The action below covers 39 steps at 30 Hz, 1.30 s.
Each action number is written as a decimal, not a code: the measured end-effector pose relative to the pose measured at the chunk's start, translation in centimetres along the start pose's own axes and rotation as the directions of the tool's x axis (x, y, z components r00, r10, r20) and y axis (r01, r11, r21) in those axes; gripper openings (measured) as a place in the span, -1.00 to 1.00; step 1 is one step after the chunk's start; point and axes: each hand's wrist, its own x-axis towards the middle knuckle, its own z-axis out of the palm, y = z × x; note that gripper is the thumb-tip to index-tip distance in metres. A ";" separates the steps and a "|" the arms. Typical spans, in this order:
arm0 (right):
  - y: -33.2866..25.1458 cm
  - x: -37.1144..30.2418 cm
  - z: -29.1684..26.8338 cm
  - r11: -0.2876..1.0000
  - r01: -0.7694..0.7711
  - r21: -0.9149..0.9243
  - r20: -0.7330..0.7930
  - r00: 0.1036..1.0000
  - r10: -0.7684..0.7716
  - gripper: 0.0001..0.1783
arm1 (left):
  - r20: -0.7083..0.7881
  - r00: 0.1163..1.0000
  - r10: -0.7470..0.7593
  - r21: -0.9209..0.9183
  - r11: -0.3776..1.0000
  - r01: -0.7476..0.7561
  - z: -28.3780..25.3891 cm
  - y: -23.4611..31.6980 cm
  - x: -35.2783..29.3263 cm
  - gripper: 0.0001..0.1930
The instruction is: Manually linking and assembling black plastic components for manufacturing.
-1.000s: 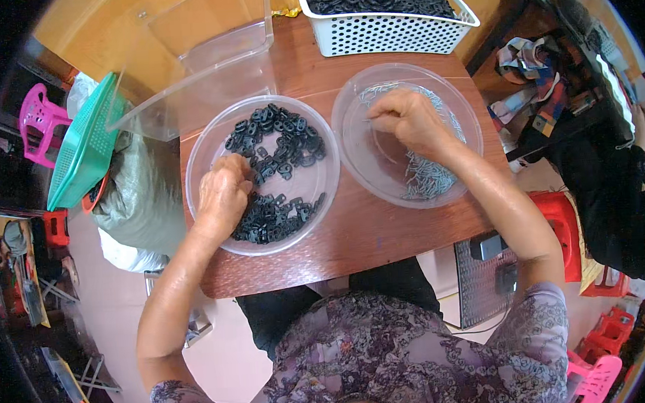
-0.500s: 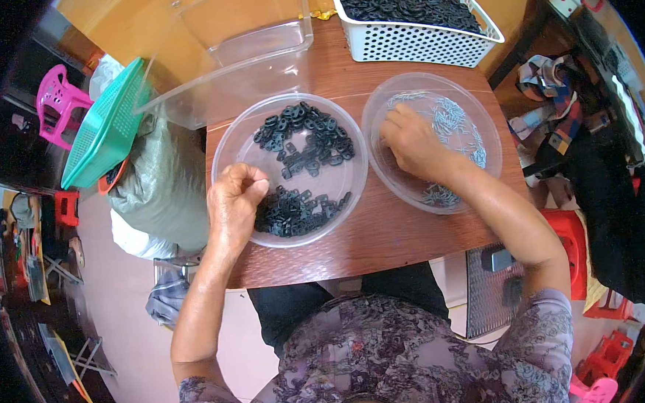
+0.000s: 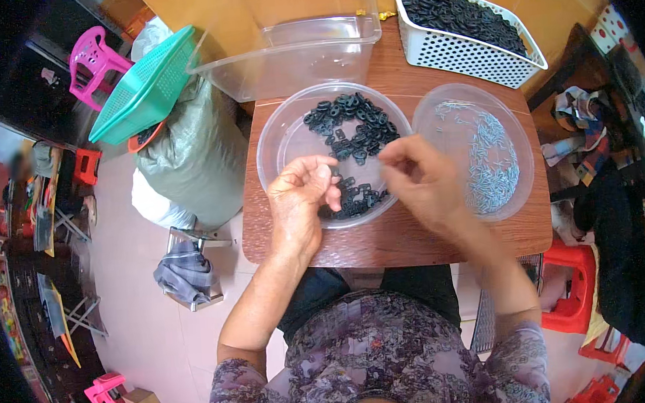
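Observation:
A round clear tub (image 3: 274,134) holds small black ring-like pieces with holes (image 3: 362,125), lying in separate heaps. Over its near left part, my left hand (image 3: 299,199) is closed in a pinch; what lies between thumb and finger is too small to name. My right hand (image 3: 426,184), smeared by motion, is at the tub's right edge with thumb and fingers drawn together, facing the left hand. Whatever its fingertips hold cannot be made out. To the right stands a second round clear tub (image 3: 438,95) with many thin silvery pin-like pieces (image 3: 492,169).
A white perforated basket (image 3: 469,63) full of black pieces stands at the back right of the wooden table (image 3: 280,241). Behind the left tub is a large clear bin (image 3: 292,63). Left of the table, a green basket (image 3: 142,87) rests on a stuffed sack (image 3: 194,150).
My right hand has left the tub of silvery pieces and come left, close to my left hand. The left hand has turned and opened its outer fingers slightly. The whole view has shifted.

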 end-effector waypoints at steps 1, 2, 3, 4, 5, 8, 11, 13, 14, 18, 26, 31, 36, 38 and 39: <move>-0.2 -0.1 1.1 0.996 0.012 0.084 -0.026 1.000 -0.010 -0.86 | 0.005 1.000 -0.002 -0.060 0.998 0.002 0.1 -0.1 -0.1 -0.90; -0.3 -0.3 2.0 0.996 0.013 0.085 -0.026 1.000 -0.011 -0.86 | 0.004 1.000 0.000 -0.059 0.998 0.000 0.3 -0.2 -0.3 -0.90; -0.4 -0.5 3.0 0.990 -0.029 0.141 -0.039 0.999 0.034 -0.87 | -0.019 1.000 -0.004 -0.087 0.996 0.002 0.6 -0.3 -0.5 -0.90; -0.6 -0.6 3.7 0.978 -0.069 0.195 -0.050 0.996 0.080 -0.88 | -0.042 0.999 -0.008 -0.114 0.993 0.003 0.8 -0.4 -0.8 -0.90; -1.0 -0.6 4.3 0.948 -0.112 0.299 -0.052 0.990 0.134 -0.87 | -0.052 0.999 0.009 -0.106 0.994 -0.014 1.0 -0.6 -1.0 -0.89; -0.3 -0.8 5.0 0.991 0.006 0.135 -0.130 0.992 0.012 -0.87 | -0.065 0.996 0.068 -0.054 0.996 -0.072 1.4 -1.0 -1.5 -0.88; -0.5 -0.8 4.5 0.999 0.045 0.017 -0.046 0.998 -0.044 -0.85 | -0.040 0.991 0.129 0.043 0.991 -0.127 1.3 -1.0 -2.1 -0.88; -0.2 -0.6 4.4 0.994 0.105 -0.015 -0.048 0.993 -0.105 -0.85 | 0.005 0.992 0.123 0.071 0.990 -0.123 1.1 -1.0 -2.2 -0.87; -0.1 -0.5 4.3 0.985 0.165 -0.045 -0.048 0.985 -0.167 -0.84 | 0.048 0.992 0.118 0.101 0.987 -0.122 1.0 -0.9 -2.2 -0.87; -0.1 -0.7 3.6 0.993 0.082 0.081 0.015 0.996 -0.083 -0.83 | 0.057 0.998 0.024 0.074 0.997 -0.028 0.4 -0.5 -1.8 -0.87; -0.9 -0.8 3.3 0.928 -0.229 0.295 0.133 0.971 0.197 -0.78 | -0.003 0.998 0.068 0.090 0.994 -0.067 0.1 0.4 -1.9 -0.85; -1.2 -0.7 3.4 0.962 -0.129 0.239 0.119 0.988 0.102 -0.77 | 0.014 0.994 0.111 0.136 0.984 -0.112 -0.4 0.4 -2.2 -0.85; -1.1 -0.6 3.6 0.982 -0.060 0.182 0.126 0.991 0.038 -0.78 | 0.089 0.990 0.113 0.171 0.977 -0.127 -0.7 0.1 -2.6 -0.85; -1.1 -0.7 3.8 0.979 -0.050 0.200 0.103 0.994 0.030 -0.77 | 0.085 0.989 0.119 0.190 0.973 -0.134 -0.6 0.1 -2.7 -0.85; -1.1 -0.7 3.8 0.978 -0.051 0.201 0.106 0.994 0.030 -0.77 | 0.080 0.989 0.127 0.209 0.968 -0.141 -0.6 0.2 -2.8 -0.86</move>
